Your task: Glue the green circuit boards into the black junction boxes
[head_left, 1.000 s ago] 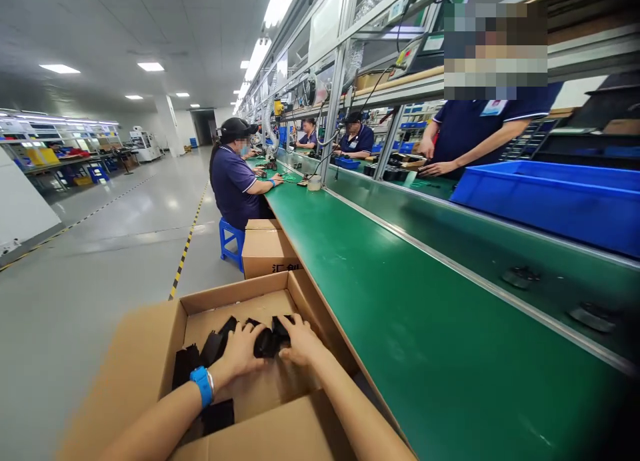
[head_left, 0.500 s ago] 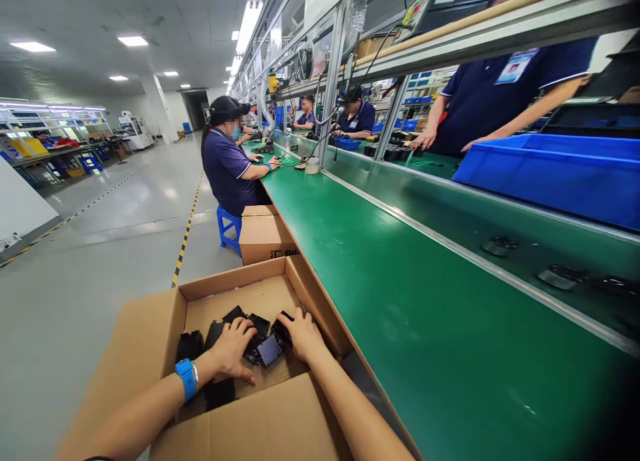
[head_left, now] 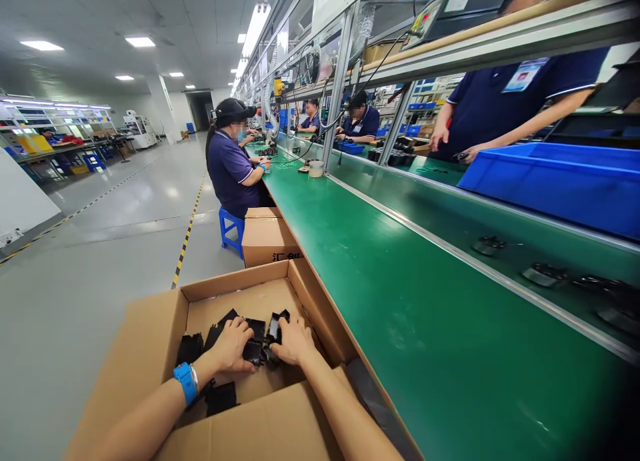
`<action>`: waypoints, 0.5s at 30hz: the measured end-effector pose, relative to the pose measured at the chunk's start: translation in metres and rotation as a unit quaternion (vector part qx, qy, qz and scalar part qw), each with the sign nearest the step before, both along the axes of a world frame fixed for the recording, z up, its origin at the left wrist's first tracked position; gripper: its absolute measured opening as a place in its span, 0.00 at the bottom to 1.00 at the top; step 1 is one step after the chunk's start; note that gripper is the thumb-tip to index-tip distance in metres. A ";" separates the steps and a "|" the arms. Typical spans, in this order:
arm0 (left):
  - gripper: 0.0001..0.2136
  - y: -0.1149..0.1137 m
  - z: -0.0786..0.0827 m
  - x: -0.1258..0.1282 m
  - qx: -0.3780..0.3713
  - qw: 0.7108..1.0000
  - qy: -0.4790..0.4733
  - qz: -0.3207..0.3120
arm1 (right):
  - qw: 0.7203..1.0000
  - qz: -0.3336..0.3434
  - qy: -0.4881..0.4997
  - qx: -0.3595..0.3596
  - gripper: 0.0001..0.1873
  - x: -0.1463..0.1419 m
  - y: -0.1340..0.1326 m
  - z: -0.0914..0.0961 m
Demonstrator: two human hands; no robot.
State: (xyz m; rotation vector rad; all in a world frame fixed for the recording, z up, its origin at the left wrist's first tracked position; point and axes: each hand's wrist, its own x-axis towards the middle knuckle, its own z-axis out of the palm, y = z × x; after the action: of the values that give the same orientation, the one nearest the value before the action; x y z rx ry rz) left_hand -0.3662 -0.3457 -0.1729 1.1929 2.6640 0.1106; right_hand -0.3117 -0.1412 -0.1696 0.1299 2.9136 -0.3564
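Both my hands reach into an open cardboard box [head_left: 150, 328] on my left, beside the green bench. My left hand [head_left: 231, 346], with a blue wristband, curls its fingers over a cluster of black plastic parts [head_left: 256, 344]. My right hand [head_left: 294, 340] grips the same cluster from the right, fingers closed on one upright black piece. More black parts [head_left: 190, 346] lie loose on the box floor by my left wrist.
A green workbench [head_left: 380, 301] runs along my right, with a conveyor belt [head_left: 500, 228] carrying dark parts behind it. A blue bin [head_left: 550, 181] sits far right. A second cardboard box [head_left: 267, 238] and a seated person on a blue stool [head_left: 230, 224] are ahead. Other workers stand across the line.
My hands have drawn closer together over the black parts; the right hand has closed on a piece and tipped it upright. The dark parts on the conveyor have shifted.
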 end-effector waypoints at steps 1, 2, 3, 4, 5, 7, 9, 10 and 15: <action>0.30 0.001 0.000 0.001 -0.001 1.000 -0.002 0.003 | 1.000 0.008 0.002 0.006 0.19 0.000 -0.004 0.000; 0.30 0.003 -0.001 0.002 -0.002 1.000 -0.005 0.005 | 1.000 0.016 0.002 0.011 0.19 0.001 -0.007 -0.001; 0.30 0.004 -0.001 0.002 -0.003 1.000 -0.008 0.007 | 1.000 0.024 0.001 0.013 0.19 0.001 -0.009 -0.002; 0.30 0.005 -0.002 0.002 -0.003 1.000 -0.013 0.007 | 0.999 0.030 -0.001 0.015 0.18 0.001 -0.010 -0.003; 0.30 0.006 -0.002 0.002 -0.004 1.000 -0.018 0.007 | 0.999 0.033 -0.003 0.017 0.18 0.001 -0.010 -0.004; 0.30 0.008 -0.003 0.002 -0.004 1.000 -0.025 0.009 | 0.999 0.034 -0.008 0.022 0.18 0.000 -0.010 -0.006; 0.30 0.009 -0.003 0.002 -0.001 1.000 -0.028 0.015 | 0.999 0.035 -0.011 0.028 0.19 -0.001 -0.009 -0.007; 0.30 0.010 -0.003 0.002 0.002 0.999 -0.027 0.019 | 0.999 0.038 -0.013 0.032 0.19 -0.001 -0.009 -0.007; 0.32 0.012 -0.006 0.000 0.017 0.999 -0.030 0.032 | 0.996 0.072 -0.006 0.058 0.19 -0.003 -0.008 -0.008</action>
State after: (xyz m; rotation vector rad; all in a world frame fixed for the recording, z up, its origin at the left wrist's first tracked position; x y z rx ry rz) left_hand -0.3658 -0.3333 -0.1792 1.0968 2.6589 0.1984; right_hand -0.3147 -0.1491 -0.1772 -0.0612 2.9105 -0.1617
